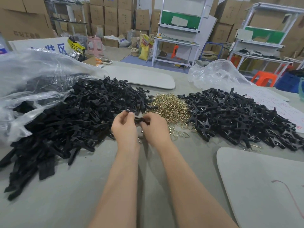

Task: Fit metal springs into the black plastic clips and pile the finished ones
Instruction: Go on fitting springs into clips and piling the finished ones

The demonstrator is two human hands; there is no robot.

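My left hand [125, 127] and my right hand [154, 127] meet over the middle of the table, both pinching one black plastic clip [141, 120] between their fingertips. Whether a spring sits in that clip I cannot tell. Just beyond the hands lies a heap of brass-coloured metal springs [169, 106], with a few loose ones [179, 134] right of my right hand. A big pile of black clip parts [74, 116] spreads to the left. Another pile of black clips with springs showing [238, 117] lies to the right.
A crumpled clear plastic bag [32, 76] covers the far left; a second clear bag [218, 74] lies at the back right. Grey boards lie behind the springs [144, 76] and at the near right [263, 181]. Cardboard boxes, white workbenches and stools stand beyond the table.
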